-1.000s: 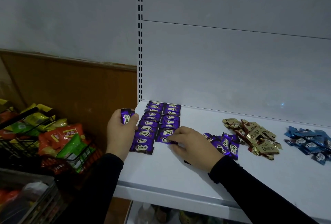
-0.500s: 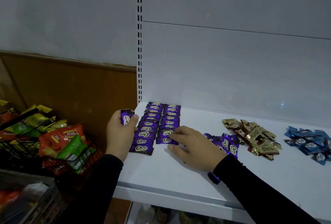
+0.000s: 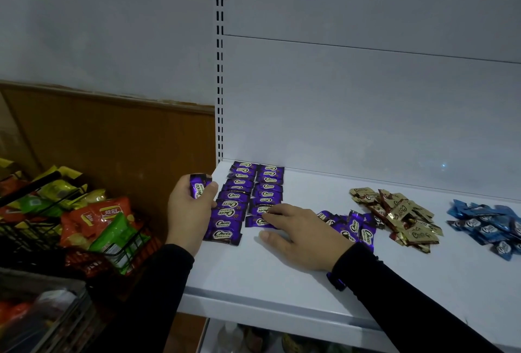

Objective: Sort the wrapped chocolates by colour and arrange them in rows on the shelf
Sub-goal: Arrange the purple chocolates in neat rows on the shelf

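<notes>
- While the right hand (image 3: 296, 232) lies flat, fingertips pressing the second row's front purple chocolate (image 3: 258, 221) on the shelf (image 3: 282, 282)
- left hand (image 3: 189, 206) nearer — pinches spare purple chocolate (image 3: 199, 185), long axis upright, left of the rows

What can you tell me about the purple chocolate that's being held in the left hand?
The purple chocolate is a small, glossy foil-like packet with crimped ends and a white "Choco" logo on its face. It stands roughly upright, gripped between the thumb and fingers of the left hand, off the shelf's left edge, just left of the rows of purple chocolates. Only the hand touches it.
</notes>
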Demonstrator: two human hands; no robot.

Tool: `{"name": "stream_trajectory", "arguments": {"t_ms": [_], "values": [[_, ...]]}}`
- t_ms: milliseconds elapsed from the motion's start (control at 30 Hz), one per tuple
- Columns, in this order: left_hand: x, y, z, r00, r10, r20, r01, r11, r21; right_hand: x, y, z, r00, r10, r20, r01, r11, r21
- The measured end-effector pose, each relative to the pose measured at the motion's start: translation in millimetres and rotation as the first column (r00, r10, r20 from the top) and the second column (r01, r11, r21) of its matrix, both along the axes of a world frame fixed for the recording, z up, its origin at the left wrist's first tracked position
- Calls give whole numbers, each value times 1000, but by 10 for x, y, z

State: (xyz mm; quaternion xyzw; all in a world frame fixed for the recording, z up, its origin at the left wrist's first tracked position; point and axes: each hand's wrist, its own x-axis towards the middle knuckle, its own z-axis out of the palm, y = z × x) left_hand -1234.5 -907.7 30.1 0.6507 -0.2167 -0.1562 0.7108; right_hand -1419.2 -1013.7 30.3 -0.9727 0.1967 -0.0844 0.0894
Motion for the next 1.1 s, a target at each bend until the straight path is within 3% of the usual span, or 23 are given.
{"name": "stream_trajectory", "arguments": {"t_ms": [700,833,1000,1100], "values": [[-13,12,20,1000,-13,-18,13,1000,16,-12,31,-33,999,39,25,-38,998,-40],[-32,25,41,998,-54,-39,54,999,5,-22,23,-6,996,24,89,-22,999,-24],[-59,-1,149,946,-278,-166,284,959,13,-3,42,116,937,-140,321,80,978,194],[-124,19,178,889,-433,-149,442,896,33,45,94,196,883,-269,385,115,918,379]]}}
